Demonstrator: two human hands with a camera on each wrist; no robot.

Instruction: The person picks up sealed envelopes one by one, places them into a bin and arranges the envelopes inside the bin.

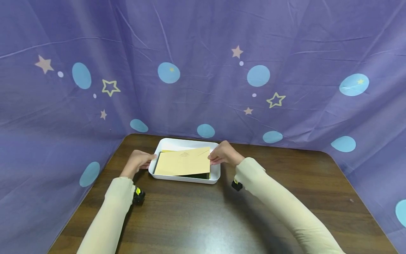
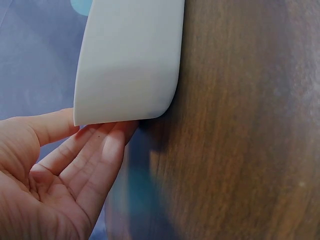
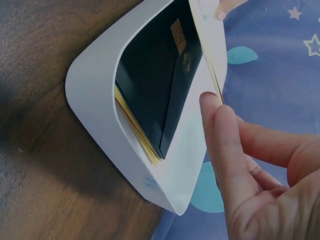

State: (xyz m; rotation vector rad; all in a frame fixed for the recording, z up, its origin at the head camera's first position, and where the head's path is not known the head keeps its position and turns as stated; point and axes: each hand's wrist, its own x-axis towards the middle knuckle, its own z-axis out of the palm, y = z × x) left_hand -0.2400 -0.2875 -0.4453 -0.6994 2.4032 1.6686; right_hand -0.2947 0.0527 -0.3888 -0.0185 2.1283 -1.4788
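A white rectangular tray (image 1: 185,179) lies on the table. My left hand (image 1: 136,162) grips its left end, thumb at the rim and the other fingers against the outer wall (image 2: 127,65). Between thumb and fingertips my right hand (image 1: 226,154) pinches the right edge of a cream envelope (image 1: 180,162). That envelope tilts up on its right side above the tray. Beneath it, in the right wrist view, a dark green envelope (image 3: 155,70) rests on several yellow ones (image 3: 137,131) inside the tray.
The brown wooden table (image 1: 190,218) reaches back to a purple curtain (image 1: 203,42) with stars and blue spots. A small black device with a yellow mark (image 1: 138,195) sits at the left wrist, and another black device (image 1: 237,185) at the right wrist.
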